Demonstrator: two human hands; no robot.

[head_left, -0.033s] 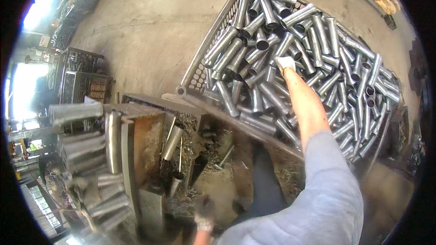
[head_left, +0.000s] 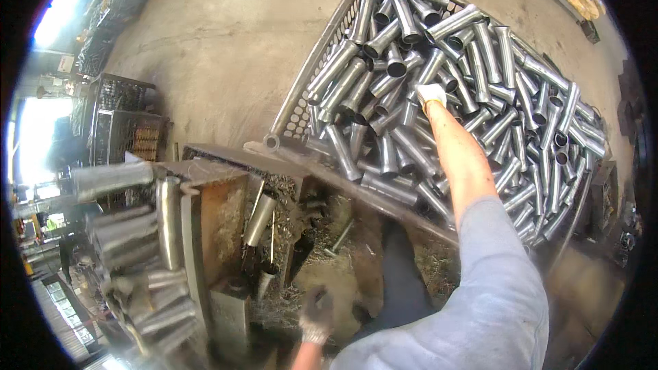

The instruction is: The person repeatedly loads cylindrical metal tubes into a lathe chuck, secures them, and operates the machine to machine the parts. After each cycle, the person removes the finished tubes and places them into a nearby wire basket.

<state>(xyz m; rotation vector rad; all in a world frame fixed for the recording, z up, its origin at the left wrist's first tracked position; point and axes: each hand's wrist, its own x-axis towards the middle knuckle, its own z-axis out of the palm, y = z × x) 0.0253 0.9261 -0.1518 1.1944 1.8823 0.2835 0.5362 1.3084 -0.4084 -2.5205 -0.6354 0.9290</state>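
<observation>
Here, the right hand (head_left: 431, 95) lies over metal tubes (head_left: 478, 72) in a basket (head_left: 296, 113).

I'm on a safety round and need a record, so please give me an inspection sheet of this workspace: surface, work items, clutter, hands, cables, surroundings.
Surface: concrete floor, faintly marked.
Work items: metal tubes with flared ends, heaped at many angles in a perforated bin.
Clutter: what look like metal shavings, plus a loose rod-like piece low in the view.
Hands: right hand in a white glove, at the tubes in the bin, grip hidden; left hand gloved, low, away from the bin, blurred.
Cables: nothing seen.
Surroundings: black crates and piled tubes at the left.
</observation>
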